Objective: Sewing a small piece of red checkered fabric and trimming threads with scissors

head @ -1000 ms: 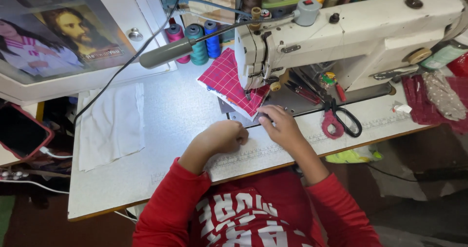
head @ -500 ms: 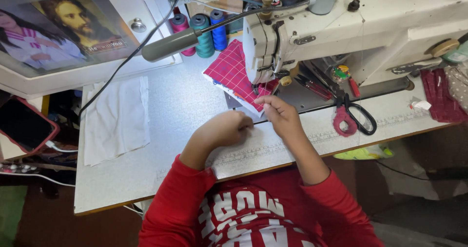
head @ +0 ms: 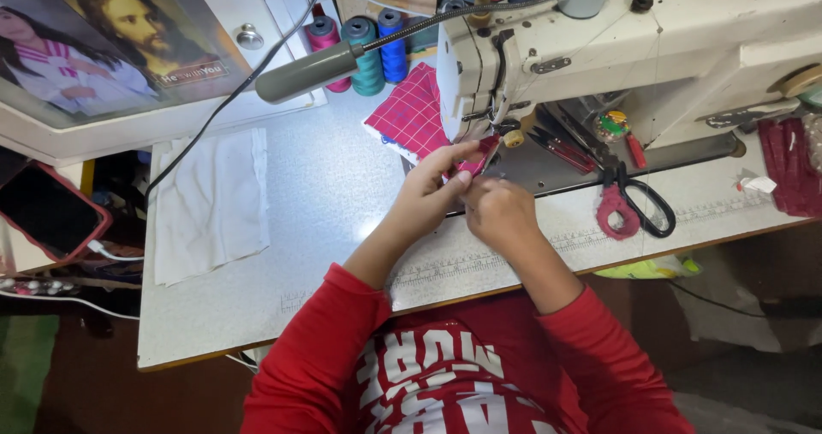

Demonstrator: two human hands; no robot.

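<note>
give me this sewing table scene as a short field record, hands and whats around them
left hand: pinching the red checked fabric by the needle area
right hand: touching the same fabric edge, close against the left hand
sewing machine: cream, at the table's back right
scissors: pink handles, lying right of the hands
thread spools: pink, teal, blue, upright behind the fabric
white cloth: flat on the table's left
table: pale speckled top

at twelve o'clock the sewing machine head blocks the way; the lamp arm crosses at eleven. scissors lie at three. bare table lies open at nine, up to the white cloth.
</note>
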